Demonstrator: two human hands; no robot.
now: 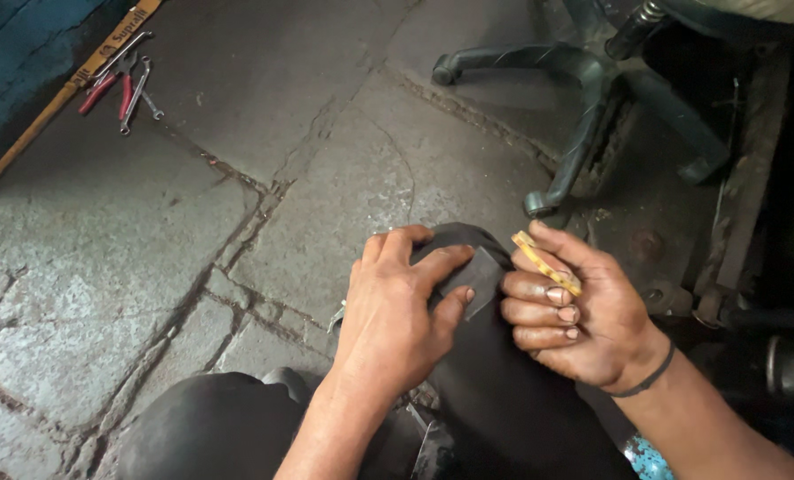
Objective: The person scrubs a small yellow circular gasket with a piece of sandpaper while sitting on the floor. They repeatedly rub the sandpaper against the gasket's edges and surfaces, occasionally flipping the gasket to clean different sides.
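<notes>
Sandpaper-like dark sheet [479, 277], small and grey, lies folded over the person's bent knee [468, 244], and the left hand [395, 311] presses down on it with the thumb and forefinger spread along its near edge. That hand is closed loosely over the knee rather than pinching anything: the sheet sits under the fingertips, pinned against the dark trouser cloth, which seems to serve as a firm, rounded backing. The right hand [575, 316] is curled, its fingers folded toward the palm, and it holds a thin yellow strip [546, 263] between thumb and forefinger; the strip's upper end pokes out just beside the sheet's far corner, close to it, though whether they touch I cannot tell. Holding the strip near its middle probably keeps it stiff and lets its end be brought against the sheet. A dark band [650, 378] circles the right wrist.

Further out, the stone floor [148, 258] is paved in rough grey slabs with cracked joints. The black base of a swivel chair [584, 98] stands beyond the knee, well apart from the hands. Far off at the upper left lie red-handled pliers [112, 89] and a spanner [139, 93] beside a long yellow stick [68, 89].
</notes>
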